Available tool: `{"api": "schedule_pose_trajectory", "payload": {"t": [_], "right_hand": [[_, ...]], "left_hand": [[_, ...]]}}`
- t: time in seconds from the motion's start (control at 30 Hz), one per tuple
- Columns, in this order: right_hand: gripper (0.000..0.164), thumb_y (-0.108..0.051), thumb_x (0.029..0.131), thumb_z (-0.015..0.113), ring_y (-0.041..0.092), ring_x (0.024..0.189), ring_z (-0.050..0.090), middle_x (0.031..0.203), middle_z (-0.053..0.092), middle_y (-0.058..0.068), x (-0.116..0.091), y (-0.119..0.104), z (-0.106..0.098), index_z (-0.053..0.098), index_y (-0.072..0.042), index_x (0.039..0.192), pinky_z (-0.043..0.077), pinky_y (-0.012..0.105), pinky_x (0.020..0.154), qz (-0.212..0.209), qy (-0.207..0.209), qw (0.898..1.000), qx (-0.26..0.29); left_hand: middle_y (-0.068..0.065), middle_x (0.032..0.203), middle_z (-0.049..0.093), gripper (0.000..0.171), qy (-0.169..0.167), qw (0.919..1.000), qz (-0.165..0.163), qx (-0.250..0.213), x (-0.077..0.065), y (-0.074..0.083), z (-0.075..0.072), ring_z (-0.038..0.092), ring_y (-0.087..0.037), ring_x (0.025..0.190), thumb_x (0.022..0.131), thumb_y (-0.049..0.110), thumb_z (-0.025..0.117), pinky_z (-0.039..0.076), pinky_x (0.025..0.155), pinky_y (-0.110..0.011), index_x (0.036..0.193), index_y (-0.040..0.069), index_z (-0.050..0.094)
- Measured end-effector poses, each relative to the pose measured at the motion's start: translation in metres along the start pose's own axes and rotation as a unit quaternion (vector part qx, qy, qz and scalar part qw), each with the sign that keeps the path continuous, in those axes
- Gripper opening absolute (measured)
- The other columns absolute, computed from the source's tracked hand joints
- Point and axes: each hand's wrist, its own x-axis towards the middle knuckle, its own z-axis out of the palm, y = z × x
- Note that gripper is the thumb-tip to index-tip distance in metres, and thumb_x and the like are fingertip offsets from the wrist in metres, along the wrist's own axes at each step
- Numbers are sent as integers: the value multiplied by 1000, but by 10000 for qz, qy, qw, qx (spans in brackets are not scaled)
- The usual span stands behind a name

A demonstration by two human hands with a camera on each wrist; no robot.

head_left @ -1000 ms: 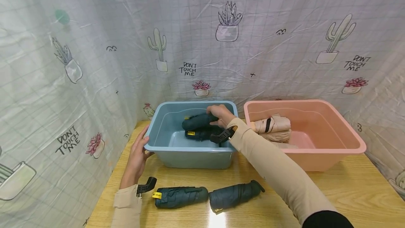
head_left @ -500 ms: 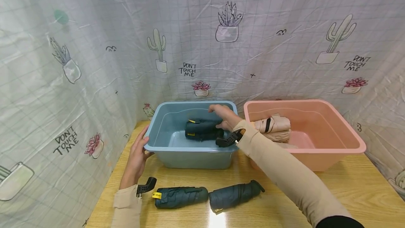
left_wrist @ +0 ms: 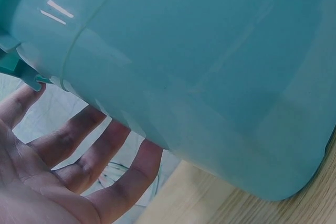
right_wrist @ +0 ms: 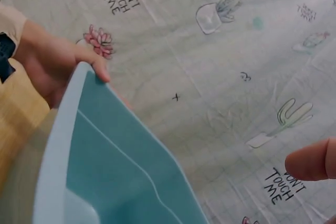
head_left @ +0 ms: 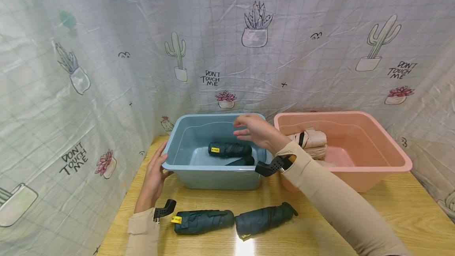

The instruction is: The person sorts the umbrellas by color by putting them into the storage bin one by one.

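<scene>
While our left hand (head_left: 155, 173) grips the blue bin (head_left: 220, 177), right hand (head_left: 258, 130) relaxed, empty, the yellow-tagged umbrella (head_left: 231, 149) inside seems soft, best held mid-length.

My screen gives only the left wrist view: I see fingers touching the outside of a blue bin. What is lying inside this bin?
Observer: At least two dark rolled bundles lie inside the blue bin.
Operator: Thank you. Is the right hand holding something?
Observer: No, the right hand holds nothing that I see.
Operator: Is there also a second bin?
Observer: Yes, a pink bin stands to the right of the blue one.
</scene>
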Motion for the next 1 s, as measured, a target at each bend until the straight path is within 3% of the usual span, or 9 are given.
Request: {"api": "schedule_pose_trajectory", "payload": {"t": [0.13,0.23,0.47,0.7,0.87,1.0], "right_hand": [[41,-21,110,42,40,132,55,149,46,21,-12,6,-1,41,0,145,43,48,114,-353,-333,9979,-431],[34,-18,108,46,36,122,62,137,58,19,-21,14,-2,49,-1,137,47,48,110,-707,-504,9933,-760],[23,-13,106,51,27,99,71,113,68,22,-44,33,-1,58,0,124,57,41,95,-1626,-925,9725,-1385],[20,-5,104,55,32,92,70,103,68,24,-59,57,9,60,6,119,59,41,86,-2520,-1728,9357,-1762],[19,-12,103,60,15,95,69,105,71,13,-68,77,18,64,-3,119,58,33,86,-2762,-2165,9045,-2424],[18,-16,103,62,2,96,66,106,72,2,-70,93,26,66,-11,119,57,26,86,-2847,-2372,8728,-3177]], "left_hand": [[2,167,30,54,7,10000,27,20,0,0,0,42,-27,141,110,43,41,37,107,-59,162,33,30],[2,167,30,53,-11,10000,42,38,-1,-1,0,43,-27,141,110,42,41,38,107,-59,161,35,31],[2,167,31,52,3,10000,40,54,-1,-2,1,42,-27,141,110,42,40,39,107,-58,161,37,32],[1,166,32,53,13,9999,110,60,0,-3,0,44,-25,139,110,42,40,40,105,-57,162,33,31],[0,166,32,54,2,9999,144,49,1,-4,0,46,-23,137,110,41,40,41,103,-55,162,31,30],[0,166,32,56,1,9999,147,45,1,-4,0,46,-24,136,110,41,41,41,103,-55,163,27,28]]}}
